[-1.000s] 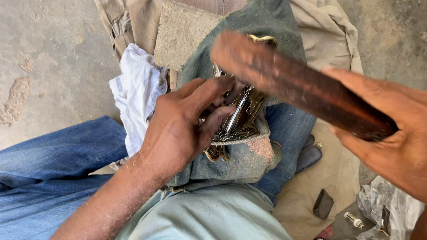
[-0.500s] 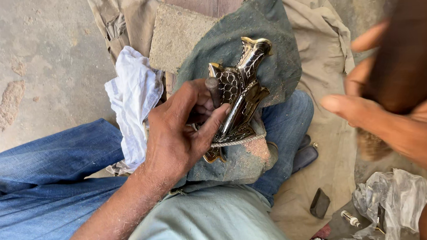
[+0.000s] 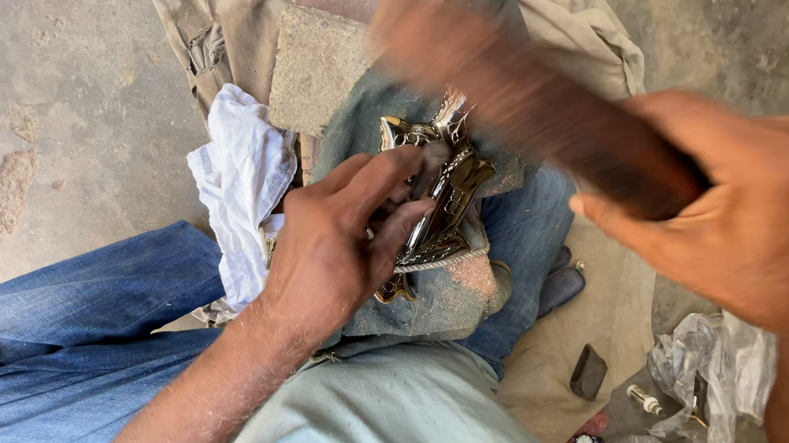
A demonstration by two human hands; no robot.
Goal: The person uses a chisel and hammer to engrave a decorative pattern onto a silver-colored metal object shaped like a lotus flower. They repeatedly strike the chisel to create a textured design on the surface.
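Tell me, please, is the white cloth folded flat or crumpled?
Crumpled: the white cloth lies bunched in creases beside the left hand.

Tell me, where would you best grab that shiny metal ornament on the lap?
Probably the lower body of the metal ornament, coming from the left, as the left hand does now: fingers lie across it, pinning it on the dusty denim pad. Its upper end stays free under the blurred brown tool in the right hand.

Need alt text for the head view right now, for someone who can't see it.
Left hand presses a shiny metal ornament onto dusty denim cloth on the lap, while the right hand holds a motion-blurred brown bar above it. A white rag and a stone block lie nearby on a concrete floor.
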